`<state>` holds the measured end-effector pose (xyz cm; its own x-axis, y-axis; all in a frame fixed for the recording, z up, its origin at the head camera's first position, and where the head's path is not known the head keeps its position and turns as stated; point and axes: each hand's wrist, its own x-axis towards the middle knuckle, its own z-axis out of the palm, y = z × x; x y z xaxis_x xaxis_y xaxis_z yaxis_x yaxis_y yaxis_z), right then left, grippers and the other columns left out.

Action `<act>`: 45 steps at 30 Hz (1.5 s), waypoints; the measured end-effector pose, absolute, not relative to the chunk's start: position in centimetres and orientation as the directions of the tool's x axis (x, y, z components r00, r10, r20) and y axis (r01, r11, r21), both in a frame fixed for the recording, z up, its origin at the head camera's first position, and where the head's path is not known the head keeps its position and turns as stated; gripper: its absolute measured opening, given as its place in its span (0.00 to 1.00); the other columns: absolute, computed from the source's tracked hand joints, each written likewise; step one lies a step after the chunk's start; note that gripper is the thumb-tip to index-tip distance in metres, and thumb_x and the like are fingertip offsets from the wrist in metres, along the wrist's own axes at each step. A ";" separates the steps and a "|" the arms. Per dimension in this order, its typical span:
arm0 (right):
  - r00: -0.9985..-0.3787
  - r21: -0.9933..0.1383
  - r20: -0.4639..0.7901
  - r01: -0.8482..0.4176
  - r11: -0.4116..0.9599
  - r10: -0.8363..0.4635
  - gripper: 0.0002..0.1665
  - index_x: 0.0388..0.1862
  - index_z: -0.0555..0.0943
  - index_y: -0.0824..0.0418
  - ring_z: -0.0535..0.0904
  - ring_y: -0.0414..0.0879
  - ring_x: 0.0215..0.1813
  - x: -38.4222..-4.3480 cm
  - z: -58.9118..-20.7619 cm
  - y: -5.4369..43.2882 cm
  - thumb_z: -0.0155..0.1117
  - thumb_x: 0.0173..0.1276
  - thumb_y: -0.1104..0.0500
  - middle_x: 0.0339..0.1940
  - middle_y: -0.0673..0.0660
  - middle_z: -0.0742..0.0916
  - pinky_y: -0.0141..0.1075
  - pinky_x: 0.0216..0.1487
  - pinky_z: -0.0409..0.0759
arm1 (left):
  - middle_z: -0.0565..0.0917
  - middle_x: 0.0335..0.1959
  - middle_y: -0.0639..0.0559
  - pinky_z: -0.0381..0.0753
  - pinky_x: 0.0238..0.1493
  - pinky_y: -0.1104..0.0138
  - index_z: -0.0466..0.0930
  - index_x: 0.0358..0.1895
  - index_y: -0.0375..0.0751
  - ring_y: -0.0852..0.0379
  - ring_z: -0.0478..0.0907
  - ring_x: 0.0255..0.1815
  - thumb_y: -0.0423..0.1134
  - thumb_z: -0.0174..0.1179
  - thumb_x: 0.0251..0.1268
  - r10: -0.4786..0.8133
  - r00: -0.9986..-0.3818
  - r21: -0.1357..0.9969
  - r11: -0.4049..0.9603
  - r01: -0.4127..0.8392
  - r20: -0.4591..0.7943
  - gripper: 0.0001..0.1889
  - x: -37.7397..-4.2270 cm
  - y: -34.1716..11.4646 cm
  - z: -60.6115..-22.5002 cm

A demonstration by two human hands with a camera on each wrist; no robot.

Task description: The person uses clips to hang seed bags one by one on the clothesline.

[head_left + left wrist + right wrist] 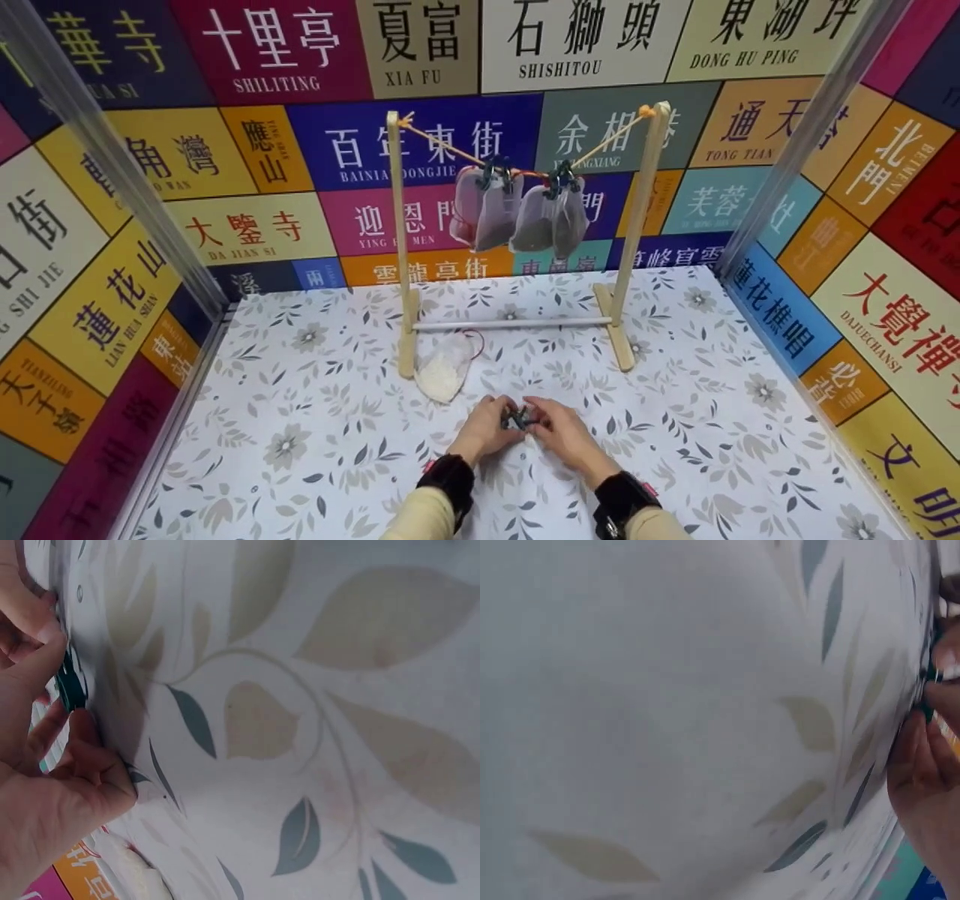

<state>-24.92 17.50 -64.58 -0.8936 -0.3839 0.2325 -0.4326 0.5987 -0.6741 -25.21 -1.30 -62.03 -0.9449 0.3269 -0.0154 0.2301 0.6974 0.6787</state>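
Note:
Both hands meet low over the patterned cloth and finger a small dark green clip (517,418) between them. My left hand (485,429) pinches it from the left with thumb and fingers. From the other side my right hand (561,431) pinches it too; whether there is one clip or two is hidden by the fingers. In the left wrist view the green clip (71,684) shows between the fingertips. Beyond the left hand lies a sheer drawstring pouch (442,369) with pale contents and a red cord, apart from both hands.
A wooden stand (628,225) carries a sagging orange cord (611,140). Several sheer pouches (534,221) hang from it by dark clips (495,176). A white rod (514,324) joins the stand's feet. Sign-printed panels (262,225) wall the back and sides.

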 end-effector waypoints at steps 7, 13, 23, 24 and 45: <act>-0.932 -0.822 0.064 -0.253 0.510 -0.358 0.25 0.64 0.74 0.73 0.80 0.40 0.42 -25.4 -65.1 19.0 0.60 0.73 0.61 0.43 0.60 0.86 0.27 0.45 0.78 | 0.79 0.42 0.38 0.75 0.43 0.62 0.80 0.50 0.36 0.53 0.74 0.39 0.36 0.71 0.54 0.377 -0.920 0.723 0.665 0.188 -0.107 0.19 -25.5 -1.9 -61.1; -0.935 -0.847 0.020 -0.204 0.490 -0.353 0.23 0.62 0.77 0.69 0.79 0.38 0.42 -25.4 -65.3 19.0 0.61 0.73 0.57 0.43 0.60 0.85 0.28 0.44 0.77 | 0.84 0.45 0.37 0.78 0.48 0.59 0.80 0.52 0.36 0.50 0.79 0.44 0.34 0.69 0.57 0.418 -0.895 0.765 0.624 0.159 -0.156 0.18 -25.9 -2.4 -60.7; -0.907 -0.840 0.001 -0.229 0.491 -0.421 0.26 0.64 0.76 0.68 0.77 0.35 0.41 -25.8 -65.0 19.3 0.63 0.72 0.55 0.46 0.60 0.84 0.27 0.45 0.76 | 0.85 0.47 0.39 0.78 0.51 0.60 0.80 0.56 0.40 0.47 0.81 0.48 0.35 0.69 0.60 0.477 -0.863 0.738 0.640 0.214 -0.164 0.20 -26.1 -2.9 -60.7; -0.906 -0.843 0.003 -0.230 0.486 -0.424 0.25 0.62 0.76 0.68 0.77 0.35 0.41 -25.8 -65.0 19.3 0.63 0.72 0.56 0.45 0.61 0.84 0.27 0.44 0.76 | 0.85 0.48 0.39 0.78 0.51 0.61 0.80 0.56 0.40 0.47 0.81 0.48 0.35 0.69 0.60 0.481 -0.862 0.736 0.640 0.220 -0.161 0.20 -26.2 -2.9 -60.6; -0.927 -0.900 0.005 -0.169 0.403 -0.376 0.20 0.57 0.76 0.78 0.78 0.40 0.39 -25.1 -63.2 18.9 0.62 0.70 0.67 0.41 0.71 0.84 0.25 0.40 0.75 | 0.85 0.52 0.41 0.78 0.58 0.58 0.80 0.59 0.42 0.47 0.81 0.54 0.39 0.65 0.64 0.496 -0.844 0.712 0.667 0.219 -0.205 0.20 -26.8 -2.8 -60.8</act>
<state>-25.08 18.92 -63.20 -0.9266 -0.3759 0.0053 -0.1685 0.4027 -0.8997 -26.78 -2.77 -60.79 -0.8440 0.4958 -0.2047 0.2190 0.6668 0.7123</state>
